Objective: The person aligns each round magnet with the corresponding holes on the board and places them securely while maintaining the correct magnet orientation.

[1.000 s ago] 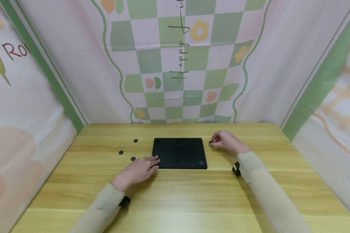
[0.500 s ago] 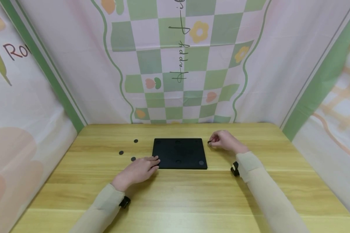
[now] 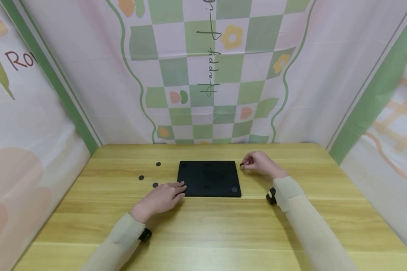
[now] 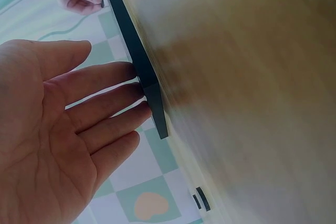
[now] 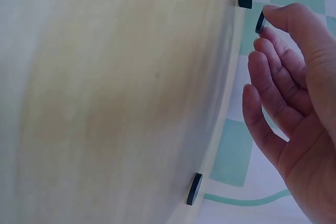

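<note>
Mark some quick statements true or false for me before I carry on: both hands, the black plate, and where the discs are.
1. The right hand pinches a small dark disc. True.
2. The left hand is well clear of the black plate. False: it touches the plate at its near left corner.
3. In the head view, three loose discs lie on the table left of the plate. True.
4. The pinched disc sits at the plate's centre. False: it is held just off the plate's right side, towards the far corner.
5. A round grey spot shows at the plate's near right corner. True.
6. The right wrist view shows no disc on the table. False: one disc rests there.
</note>
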Demonstrator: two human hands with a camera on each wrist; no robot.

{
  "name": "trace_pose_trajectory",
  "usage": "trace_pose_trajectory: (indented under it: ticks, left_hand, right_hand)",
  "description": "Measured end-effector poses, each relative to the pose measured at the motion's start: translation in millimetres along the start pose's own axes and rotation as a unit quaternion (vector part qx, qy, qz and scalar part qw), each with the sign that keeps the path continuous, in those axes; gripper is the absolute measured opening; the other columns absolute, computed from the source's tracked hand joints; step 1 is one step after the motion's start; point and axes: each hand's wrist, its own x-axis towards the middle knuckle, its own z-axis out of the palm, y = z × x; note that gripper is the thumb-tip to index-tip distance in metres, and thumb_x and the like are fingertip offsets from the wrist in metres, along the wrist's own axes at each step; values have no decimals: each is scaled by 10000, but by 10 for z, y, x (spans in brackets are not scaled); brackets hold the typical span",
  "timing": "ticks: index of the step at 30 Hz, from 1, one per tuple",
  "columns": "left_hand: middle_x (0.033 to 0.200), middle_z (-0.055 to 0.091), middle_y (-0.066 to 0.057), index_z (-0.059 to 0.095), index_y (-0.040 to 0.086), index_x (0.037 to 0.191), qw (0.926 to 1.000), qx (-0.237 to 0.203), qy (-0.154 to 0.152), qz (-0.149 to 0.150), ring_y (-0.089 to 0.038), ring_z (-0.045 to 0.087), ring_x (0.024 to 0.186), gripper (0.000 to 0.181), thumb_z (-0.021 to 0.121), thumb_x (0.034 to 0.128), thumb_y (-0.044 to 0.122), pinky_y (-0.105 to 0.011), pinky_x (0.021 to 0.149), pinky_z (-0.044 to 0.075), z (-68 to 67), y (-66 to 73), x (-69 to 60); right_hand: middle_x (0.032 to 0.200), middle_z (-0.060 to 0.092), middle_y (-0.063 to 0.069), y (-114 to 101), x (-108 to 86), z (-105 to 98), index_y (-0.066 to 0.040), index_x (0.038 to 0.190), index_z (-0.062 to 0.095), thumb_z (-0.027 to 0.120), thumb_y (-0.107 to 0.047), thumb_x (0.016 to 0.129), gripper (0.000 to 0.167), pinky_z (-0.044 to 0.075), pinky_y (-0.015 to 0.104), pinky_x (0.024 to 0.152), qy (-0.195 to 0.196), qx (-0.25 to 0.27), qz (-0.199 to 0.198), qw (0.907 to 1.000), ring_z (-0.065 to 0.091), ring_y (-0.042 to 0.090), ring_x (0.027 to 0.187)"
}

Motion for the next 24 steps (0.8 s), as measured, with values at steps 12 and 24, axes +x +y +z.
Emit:
trace_pose_trajectory:
  ticks: [12,24]
  left_hand:
    - [1437,470,-87,548,99,1346,10000,-12,-54,-32,-263,447,1325,398,446,1013,292,-438,1058,405,-6,3,-2]
    - [1436,473,-79,547,101,1348,10000,26,-33,-64,-262,449,1323,403,449,1011,299,-440,1059,403,-10,2,1]
  right_hand:
    - [805,684,21,-20,46,19,-49,903,712,731,-110,823,102,530,257,671,12,6,-144,9999,616,98,718]
    - [797,688,15,-33,104,55,-61,901,716,734,-123,825,99,534,270,674,66,3,-172,9998,621,99,713]
